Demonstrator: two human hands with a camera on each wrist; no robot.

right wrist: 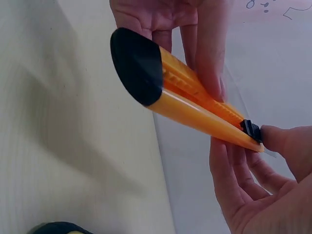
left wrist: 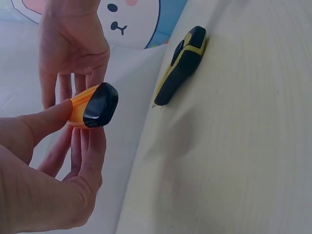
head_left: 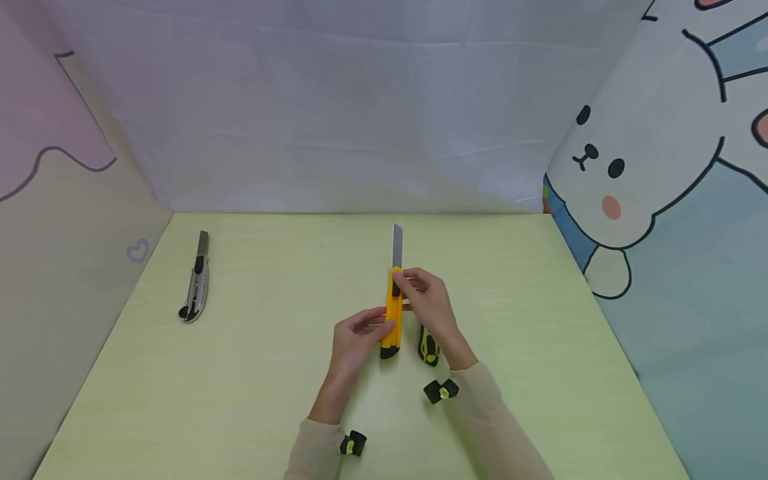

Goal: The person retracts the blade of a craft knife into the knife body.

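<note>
Both hands hold an orange utility knife (head_left: 393, 320) above the table, its blade extended and aimed at the back wall. My left hand (head_left: 355, 339) pinches the lower part of the handle near the black end cap (left wrist: 101, 105). Higher up, my right hand (head_left: 433, 303) grips the handle by its front, with the thumb at the black slider (right wrist: 251, 130). A black-and-yellow utility knife (head_left: 429, 348) lies on the table just right of the held one, partly hidden under the right hand in the head view.
A silver-grey utility knife (head_left: 197, 283) with its blade out lies at the table's left side. White cloth (head_left: 360, 120) hangs behind the table's back edge. Printed panels (head_left: 678, 220) flank the sides. Each sleeve has a small black device at the wrist.
</note>
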